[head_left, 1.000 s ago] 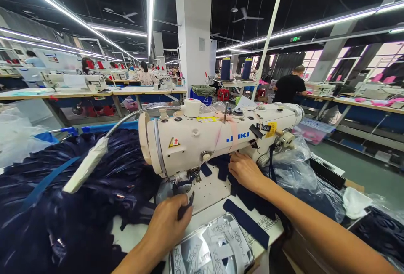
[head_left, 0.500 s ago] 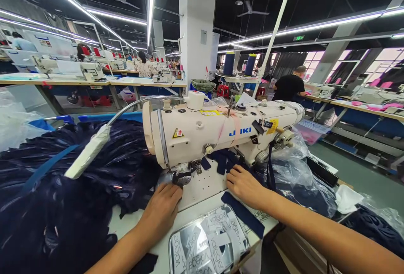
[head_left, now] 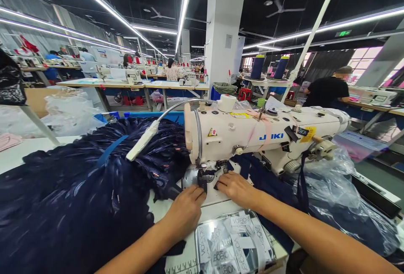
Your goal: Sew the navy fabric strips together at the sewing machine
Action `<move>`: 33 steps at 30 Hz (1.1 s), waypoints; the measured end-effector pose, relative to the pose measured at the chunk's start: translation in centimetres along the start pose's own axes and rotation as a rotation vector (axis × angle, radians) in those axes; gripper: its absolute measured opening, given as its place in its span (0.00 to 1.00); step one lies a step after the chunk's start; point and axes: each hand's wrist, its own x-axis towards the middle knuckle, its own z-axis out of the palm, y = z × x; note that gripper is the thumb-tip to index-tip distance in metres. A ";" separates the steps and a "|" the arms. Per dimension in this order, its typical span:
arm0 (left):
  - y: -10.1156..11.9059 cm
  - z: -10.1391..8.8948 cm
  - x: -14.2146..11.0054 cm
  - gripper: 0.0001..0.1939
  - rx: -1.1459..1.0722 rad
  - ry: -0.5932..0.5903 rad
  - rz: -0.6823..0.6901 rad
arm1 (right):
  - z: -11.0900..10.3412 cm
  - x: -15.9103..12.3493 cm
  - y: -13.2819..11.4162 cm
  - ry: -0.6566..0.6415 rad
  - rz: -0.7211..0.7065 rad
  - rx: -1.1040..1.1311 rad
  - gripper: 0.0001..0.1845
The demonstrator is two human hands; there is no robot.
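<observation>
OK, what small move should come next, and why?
Probably ease the left hand slightly back along the small dark fabric piece; its fingertips touch that piece close below the stitching end of the long white sewing machine.

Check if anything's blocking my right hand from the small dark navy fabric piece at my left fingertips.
Nothing visible stands between your right hand and the fabric piece; the white sewing machine's pale metal bed shows between them. The shallow silver tin of white labels lies nearer you, outside that gap.
</observation>
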 end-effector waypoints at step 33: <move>0.2 0.7 -0.4 0.14 0.110 -0.096 0.075 | 0.7 4.4 0.0 -0.167 0.278 0.539 0.09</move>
